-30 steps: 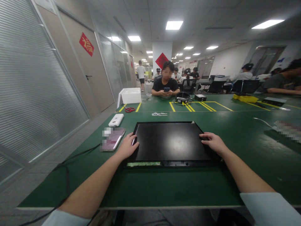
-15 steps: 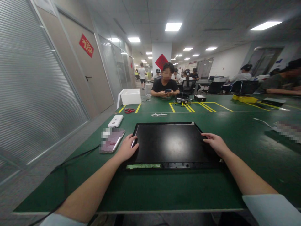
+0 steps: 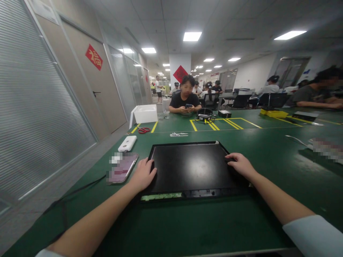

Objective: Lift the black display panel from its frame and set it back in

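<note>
A flat black display panel [image 3: 184, 167] lies face up on the green table. It has a dark frame, and a green strip [image 3: 160, 196] runs along part of its near edge. My left hand [image 3: 144, 175] grips the panel's left edge, thumb on top and fingers over the rim. On the opposite side, my right hand [image 3: 241, 166] holds the right edge between thumb and fingers. Part of the right rim is hidden by that hand. Just left of my left hand lies a phone [image 3: 124, 169], partly blurred out, with a white power bank [image 3: 127, 143] behind it.
Red-handled scissors [image 3: 144, 130], a small pile of white pieces [image 3: 179, 134] and a white box [image 3: 146, 113] stand beyond the panel. A black headset-like device [image 3: 205, 115] sits farther back. Across the table [image 3: 187, 225], a person [image 3: 186, 96] holds a phone. A cable crosses the left edge.
My view has tilted and shifted slightly, so the scene sits a little lower and farther left. Both hands keep to the panel's side edges. In the background, a walking person has turned.
</note>
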### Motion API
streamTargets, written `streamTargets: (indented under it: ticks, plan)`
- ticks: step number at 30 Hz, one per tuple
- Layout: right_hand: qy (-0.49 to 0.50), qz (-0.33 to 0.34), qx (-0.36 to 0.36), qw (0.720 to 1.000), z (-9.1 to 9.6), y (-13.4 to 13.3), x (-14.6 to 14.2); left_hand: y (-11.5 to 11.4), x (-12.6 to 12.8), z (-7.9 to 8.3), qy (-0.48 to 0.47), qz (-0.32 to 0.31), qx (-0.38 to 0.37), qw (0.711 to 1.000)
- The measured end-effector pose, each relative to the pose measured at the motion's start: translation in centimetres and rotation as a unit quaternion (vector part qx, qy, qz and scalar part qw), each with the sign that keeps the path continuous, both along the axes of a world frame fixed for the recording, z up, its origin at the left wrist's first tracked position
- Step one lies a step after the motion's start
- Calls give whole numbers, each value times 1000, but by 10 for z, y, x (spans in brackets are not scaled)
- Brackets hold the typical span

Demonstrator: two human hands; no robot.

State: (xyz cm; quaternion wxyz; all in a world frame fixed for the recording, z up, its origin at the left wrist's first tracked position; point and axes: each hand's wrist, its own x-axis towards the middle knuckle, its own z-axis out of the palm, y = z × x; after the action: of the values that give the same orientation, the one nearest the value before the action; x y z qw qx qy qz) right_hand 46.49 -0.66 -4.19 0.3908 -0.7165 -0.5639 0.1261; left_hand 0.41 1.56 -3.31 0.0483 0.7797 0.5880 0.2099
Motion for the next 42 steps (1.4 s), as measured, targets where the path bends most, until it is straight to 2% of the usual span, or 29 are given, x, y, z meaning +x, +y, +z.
streamTargets:
  ticks: [8, 12, 16, 20, 24, 27, 31, 36, 42]
  plan:
    - [-34, -36, -29, 998, -3, 14, 0, 8, 7, 8, -47, 14, -5, 999]
    - [-40, -43, -28, 998, -3, 15, -2, 11, 2, 6, -124, 30, -23, 992]
    - [-29, -37, -26, 999, -3, 13, -1, 12, -4, 6, -235, 31, -46, 971]
    - [6, -35, -26, 999, -3, 11, 0, 14, -5, 8, -372, 18, -72, 925]
    - [84, -38, -12, 996, 0, 8, -1, 18, -3, 12, -506, 6, -109, 856]
    - [119, -37, -13, 992, 2, 6, -2, 19, -4, 14, -575, 25, -132, 807]
    - [141, -36, -11, 989, 1, 5, 0, 17, -5, 14, -630, 69, -160, 757]
    - [144, -40, -13, 989, -3, 5, 2, 12, -2, 19, -660, 100, -205, 715]
    - [143, -33, -15, 989, -5, 6, 3, 4, 1, 25, -666, 94, -240, 700]
